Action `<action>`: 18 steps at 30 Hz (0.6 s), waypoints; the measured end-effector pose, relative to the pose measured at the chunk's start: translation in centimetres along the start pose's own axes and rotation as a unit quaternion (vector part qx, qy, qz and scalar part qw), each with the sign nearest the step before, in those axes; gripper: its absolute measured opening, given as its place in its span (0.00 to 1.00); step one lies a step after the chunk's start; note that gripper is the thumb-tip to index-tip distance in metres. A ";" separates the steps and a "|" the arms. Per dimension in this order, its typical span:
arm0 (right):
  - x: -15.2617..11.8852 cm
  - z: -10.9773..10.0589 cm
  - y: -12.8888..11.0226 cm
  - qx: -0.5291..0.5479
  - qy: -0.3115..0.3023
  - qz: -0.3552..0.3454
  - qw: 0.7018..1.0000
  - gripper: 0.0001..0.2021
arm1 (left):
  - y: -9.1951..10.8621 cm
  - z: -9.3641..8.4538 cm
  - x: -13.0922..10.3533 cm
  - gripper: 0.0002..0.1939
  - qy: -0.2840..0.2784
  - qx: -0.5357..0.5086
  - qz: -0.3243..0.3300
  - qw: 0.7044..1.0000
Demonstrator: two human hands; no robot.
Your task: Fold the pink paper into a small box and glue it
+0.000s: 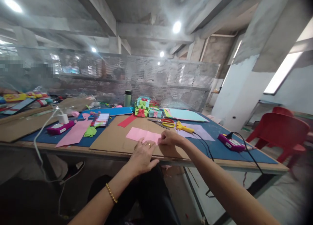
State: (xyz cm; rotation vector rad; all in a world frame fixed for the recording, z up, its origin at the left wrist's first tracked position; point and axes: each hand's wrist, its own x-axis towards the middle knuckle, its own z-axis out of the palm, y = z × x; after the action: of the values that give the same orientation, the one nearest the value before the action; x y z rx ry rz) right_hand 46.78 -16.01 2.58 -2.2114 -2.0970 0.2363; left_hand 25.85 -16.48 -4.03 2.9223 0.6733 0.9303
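A creased pink paper strip (137,134) lies on a brown cardboard sheet (110,136) at the table's front edge. My left hand (144,154) rests on the strip's near edge, its fingers flat and the thumb apart. At the strip's right end, my right hand (171,138) is closed with curled fingers pressing on the paper; what it pinches is too small to name. Just beyond it are red-and-yellow scissors (167,122) and a yellow glue gun (184,127) lying on lilac paper (205,132).
Small green and blue boxes with bows (142,109) are stacked behind, near a green bottle (127,98). Purple power strips (231,143) with cables sit on both sides. Pink paper (74,133) lies left. A red chair (281,128) stands right; a perforated metal screen (156,78) crosses behind.
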 end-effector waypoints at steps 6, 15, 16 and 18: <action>0.3 -0.2 0.7 -0.063 0.002 0.042 0.997 0.14 | -0.1 0.1 0.0 0.29 0.003 -0.003 0.004 1.000; -0.9 0.0 0.8 -0.044 0.066 0.027 0.996 0.14 | -0.1 0.2 0.0 0.30 0.000 -0.009 0.004 1.000; -0.9 0.1 0.7 -0.034 0.059 0.018 0.998 0.14 | -0.1 0.2 0.0 0.30 0.000 -0.010 0.004 1.000; -0.9 0.3 0.5 -0.020 0.047 0.006 0.999 0.15 | -0.1 0.1 0.0 0.29 -0.001 -0.012 0.003 1.000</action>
State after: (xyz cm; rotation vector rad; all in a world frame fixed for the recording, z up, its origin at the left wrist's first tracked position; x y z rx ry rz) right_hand 47.16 -16.93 2.28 -2.2120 -2.0584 0.0896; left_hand 25.86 -16.36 -4.15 2.9063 0.6503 0.9281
